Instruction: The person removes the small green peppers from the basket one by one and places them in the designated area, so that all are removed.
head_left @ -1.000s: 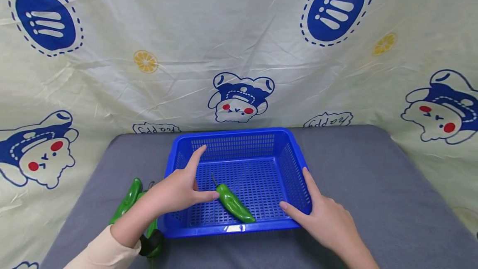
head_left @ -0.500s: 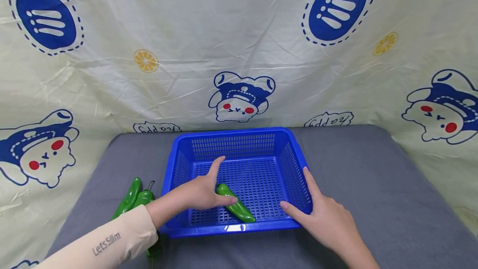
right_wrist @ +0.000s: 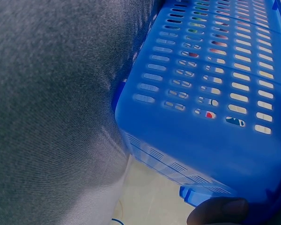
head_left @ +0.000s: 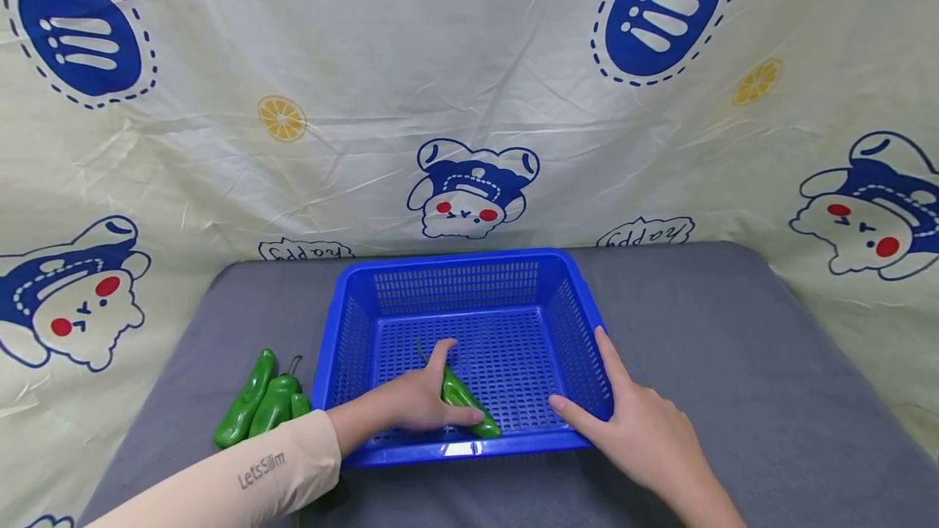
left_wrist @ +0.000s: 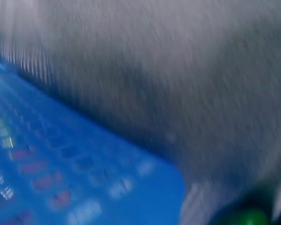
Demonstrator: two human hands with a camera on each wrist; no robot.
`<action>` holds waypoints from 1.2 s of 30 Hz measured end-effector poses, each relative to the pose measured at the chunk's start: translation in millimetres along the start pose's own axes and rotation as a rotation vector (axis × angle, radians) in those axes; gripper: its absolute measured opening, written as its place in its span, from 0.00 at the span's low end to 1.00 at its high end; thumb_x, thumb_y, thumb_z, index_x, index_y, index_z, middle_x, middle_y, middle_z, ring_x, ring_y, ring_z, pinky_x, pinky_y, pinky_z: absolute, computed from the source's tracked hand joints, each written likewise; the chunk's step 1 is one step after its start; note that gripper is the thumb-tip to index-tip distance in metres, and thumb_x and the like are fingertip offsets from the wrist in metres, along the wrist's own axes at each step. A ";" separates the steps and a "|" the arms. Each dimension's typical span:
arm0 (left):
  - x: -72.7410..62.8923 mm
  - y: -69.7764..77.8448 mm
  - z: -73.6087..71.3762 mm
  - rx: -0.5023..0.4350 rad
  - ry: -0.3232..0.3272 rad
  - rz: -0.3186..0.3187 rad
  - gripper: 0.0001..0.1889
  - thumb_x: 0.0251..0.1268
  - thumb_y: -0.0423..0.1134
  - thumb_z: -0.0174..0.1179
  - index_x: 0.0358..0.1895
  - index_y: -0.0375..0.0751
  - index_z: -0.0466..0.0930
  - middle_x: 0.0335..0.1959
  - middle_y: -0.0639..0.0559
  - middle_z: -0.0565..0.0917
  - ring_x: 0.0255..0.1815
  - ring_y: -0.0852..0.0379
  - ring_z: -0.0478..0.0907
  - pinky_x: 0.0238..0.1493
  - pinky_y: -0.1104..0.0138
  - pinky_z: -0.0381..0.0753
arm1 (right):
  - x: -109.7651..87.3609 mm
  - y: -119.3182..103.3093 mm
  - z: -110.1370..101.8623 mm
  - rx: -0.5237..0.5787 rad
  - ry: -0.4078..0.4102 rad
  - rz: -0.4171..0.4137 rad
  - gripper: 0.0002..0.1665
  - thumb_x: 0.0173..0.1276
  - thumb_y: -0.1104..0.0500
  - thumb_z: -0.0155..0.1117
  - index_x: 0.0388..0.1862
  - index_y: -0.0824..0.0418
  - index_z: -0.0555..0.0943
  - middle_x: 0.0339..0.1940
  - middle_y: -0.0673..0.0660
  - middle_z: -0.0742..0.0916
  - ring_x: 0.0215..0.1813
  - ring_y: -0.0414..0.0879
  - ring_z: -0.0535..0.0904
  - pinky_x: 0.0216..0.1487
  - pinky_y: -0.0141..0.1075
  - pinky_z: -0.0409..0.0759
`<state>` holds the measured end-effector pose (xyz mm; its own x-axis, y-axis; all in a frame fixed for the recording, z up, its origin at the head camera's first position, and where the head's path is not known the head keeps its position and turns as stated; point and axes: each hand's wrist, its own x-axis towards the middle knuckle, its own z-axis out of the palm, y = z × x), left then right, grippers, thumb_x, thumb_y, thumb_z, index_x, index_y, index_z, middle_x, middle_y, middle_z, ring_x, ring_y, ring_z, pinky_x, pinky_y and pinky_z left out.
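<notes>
A blue plastic basket (head_left: 462,448) with slotted walls stands on the grey cloth. In it lies a long green chili pepper (head_left: 460,394), slanting down toward the front wall. My left hand (head_left: 421,399) is over this pepper, thumb and index finger spread to either side, covering part of it; its other fingers are hidden. My right hand (head_left: 645,430) grips the basket's front right corner, thumb at the front rim and a finger along the right wall. From the right wrist, the basket's outer wall (right_wrist: 201,145) fills much of the view, with a fingertip (right_wrist: 220,210) at its edge.
Several green peppers (head_left: 253,402) lie on the grey cloth (head_left: 697,324) left of the basket, partly behind my left sleeve (head_left: 242,471). A printed pale curtain (head_left: 352,161) hangs behind and at both sides.
My left hand has moved right and slightly forward-down over the pepper in the basket, uncovering more of the peppers at the left. The basket and right hand stay in place.
</notes>
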<state>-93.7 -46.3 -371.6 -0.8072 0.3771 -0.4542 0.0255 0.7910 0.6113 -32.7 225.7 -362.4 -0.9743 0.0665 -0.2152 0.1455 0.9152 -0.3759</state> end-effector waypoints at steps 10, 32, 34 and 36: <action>12.0 4.1 16.5 0.034 0.106 -0.040 0.54 0.54 0.66 0.68 0.77 0.48 0.47 0.37 0.39 0.81 0.36 0.47 0.79 0.41 0.52 0.80 | 0.1 -1.3 -1.3 -0.003 -0.008 0.003 0.71 0.52 0.12 0.47 0.83 0.45 0.34 0.63 0.73 0.79 0.48 0.62 0.84 0.29 0.46 0.76; 15.8 6.9 20.9 -0.001 0.246 0.134 0.56 0.41 0.46 0.81 0.74 0.42 0.55 0.38 0.42 0.77 0.34 0.52 0.76 0.34 0.63 0.81 | -0.8 1.2 -0.9 -0.011 -0.004 0.008 0.72 0.52 0.11 0.46 0.83 0.46 0.34 0.62 0.74 0.79 0.47 0.62 0.84 0.29 0.47 0.76; 15.8 7.2 20.7 -0.003 0.250 0.136 0.56 0.40 0.46 0.82 0.74 0.43 0.55 0.39 0.42 0.77 0.35 0.52 0.76 0.34 0.62 0.81 | -0.5 0.9 -1.0 -0.010 -0.009 0.010 0.72 0.51 0.11 0.47 0.83 0.45 0.34 0.61 0.74 0.80 0.45 0.60 0.84 0.28 0.46 0.75; 15.4 7.4 20.0 -0.001 0.256 0.144 0.57 0.39 0.44 0.82 0.74 0.44 0.55 0.40 0.41 0.76 0.35 0.52 0.76 0.35 0.63 0.81 | 0.0 0.2 -1.1 -0.009 -0.012 0.012 0.71 0.51 0.12 0.47 0.83 0.45 0.34 0.60 0.74 0.81 0.43 0.58 0.84 0.27 0.44 0.74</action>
<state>-94.1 -25.0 -387.0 -0.9177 0.3517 -0.1846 0.1502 0.7375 0.6585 -32.8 226.3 -361.5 -0.9703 0.0724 -0.2307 0.1553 0.9179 -0.3652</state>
